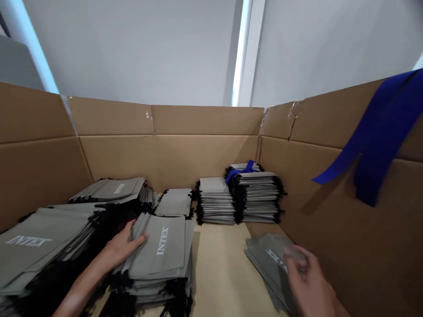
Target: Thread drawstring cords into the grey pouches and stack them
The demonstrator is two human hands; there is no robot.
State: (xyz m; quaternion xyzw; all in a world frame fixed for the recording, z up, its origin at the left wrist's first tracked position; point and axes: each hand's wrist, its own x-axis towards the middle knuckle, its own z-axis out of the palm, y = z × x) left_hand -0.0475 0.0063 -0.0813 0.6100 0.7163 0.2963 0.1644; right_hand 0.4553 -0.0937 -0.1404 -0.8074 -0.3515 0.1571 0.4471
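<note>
Several grey pouches printed INTEX, with black cords, form a stack [161, 251] at the centre left. My left hand [127, 242] lies at the left edge of this stack, its thumb on top and its other fingers hidden behind the edge. At the lower right, my right hand [309, 275] grips a small fanned bunch of grey pouches [269, 259], with the lettering seen upside down. That hand is somewhat blurred.
More pouch piles lie at the left [42, 242] and back left [112, 189]. Neat stacks [216, 200] stand at the back, one tied with blue ribbon [243, 171]. Cardboard walls [205, 154] surround the surface. Blue strips [380, 136] hang over the right wall.
</note>
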